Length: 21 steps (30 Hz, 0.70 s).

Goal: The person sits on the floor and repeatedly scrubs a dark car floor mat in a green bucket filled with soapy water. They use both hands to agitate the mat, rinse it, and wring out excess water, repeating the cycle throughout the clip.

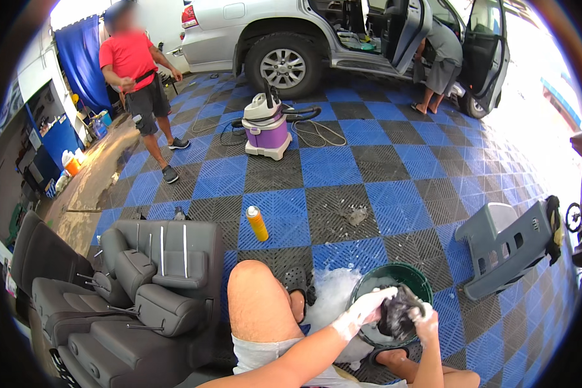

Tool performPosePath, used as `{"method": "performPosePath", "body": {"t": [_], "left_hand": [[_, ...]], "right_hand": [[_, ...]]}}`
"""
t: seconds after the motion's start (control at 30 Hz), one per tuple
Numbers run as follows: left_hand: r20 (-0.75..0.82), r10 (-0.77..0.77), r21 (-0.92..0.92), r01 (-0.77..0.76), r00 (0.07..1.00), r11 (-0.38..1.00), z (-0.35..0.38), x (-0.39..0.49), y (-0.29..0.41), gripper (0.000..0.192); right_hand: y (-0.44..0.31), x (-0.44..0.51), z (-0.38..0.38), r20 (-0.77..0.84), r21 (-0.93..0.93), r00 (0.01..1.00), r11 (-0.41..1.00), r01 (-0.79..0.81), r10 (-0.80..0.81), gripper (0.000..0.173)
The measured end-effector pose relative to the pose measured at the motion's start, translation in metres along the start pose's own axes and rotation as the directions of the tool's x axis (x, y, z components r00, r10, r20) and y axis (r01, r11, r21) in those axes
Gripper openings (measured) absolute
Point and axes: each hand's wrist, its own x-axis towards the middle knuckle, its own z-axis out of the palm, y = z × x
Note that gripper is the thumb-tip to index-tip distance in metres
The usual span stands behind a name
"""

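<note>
A dark, soapy cloth-like item (398, 313) is gripped between my two hands over a green bucket (419, 279). Suds coat my left hand (368, 306), which holds the item's left side. My right hand (423, 317), also foamy, has hold of its right side. What the item is exactly cannot be told. White suds are visible inside the bucket, and a heap of foam (332, 291) lies on the floor at its left. The bucket stands between my feet.
Grey car seats and headrests (126, 291) are piled at left. A yellow can (257, 223) and a purple-white vacuum (266, 128) stand ahead. At right is a tipped grey plastic step stool (509, 242). Two people are near the silver vehicle (213, 39).
</note>
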Motion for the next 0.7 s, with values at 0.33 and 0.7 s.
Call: {"method": "performPosePath", "body": {"t": [0.33, 0.7], "left_hand": [[0.034, -0.029, 0.168, 0.023, 0.999, 0.986, 0.017, -0.021, -0.03, 0.032], [0.279, 0.192, 0.326, -0.281, 0.941, 0.902, 0.049, -0.052, -0.014, 0.034]], "right_hand": [[-0.075, -0.024, 0.099, -0.02, -0.131, 0.457, 0.455, 0.881, -0.889, 0.026], [0.029, 0.032, 0.027, -0.294, -0.217, 0.863, 0.908, 0.358, -0.411, 0.02]]}}
